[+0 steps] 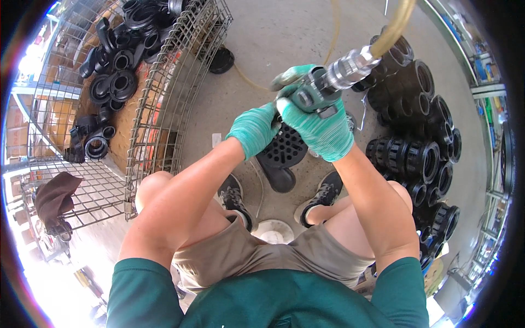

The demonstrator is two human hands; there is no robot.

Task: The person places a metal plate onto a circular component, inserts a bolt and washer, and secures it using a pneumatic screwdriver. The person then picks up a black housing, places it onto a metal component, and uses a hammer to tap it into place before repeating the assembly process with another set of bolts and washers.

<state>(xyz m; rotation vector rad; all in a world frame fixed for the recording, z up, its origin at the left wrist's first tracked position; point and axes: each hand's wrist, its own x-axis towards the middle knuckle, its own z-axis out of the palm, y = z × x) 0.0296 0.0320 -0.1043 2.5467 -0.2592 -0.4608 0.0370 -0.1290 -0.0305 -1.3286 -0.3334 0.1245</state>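
My right hand [322, 128], in a green knit glove, is wrapped around a dark air-powered driver [311, 95]. A silver coupling [350, 70] joins the tool to a yellowish air hose [399, 24]. My left hand [254, 128], gloved alike, has its fingers closed at the tool's front end; what they pinch is hidden. Just below both hands is a black plastic fitting with a round perforated face [283, 146] and a curved pipe end [281, 177], between my shoes. My left fingertips are at its upper left edge. Whether the tool's tip touches it is hidden.
On my left stands a wire mesh cage [156, 104] holding black pipe fittings [121, 82]. A brown cloth [57, 199] hangs on its near side. Stacks of black ribbed fittings [407, 156] stand on my right. The hose trails across the concrete floor [273, 33].
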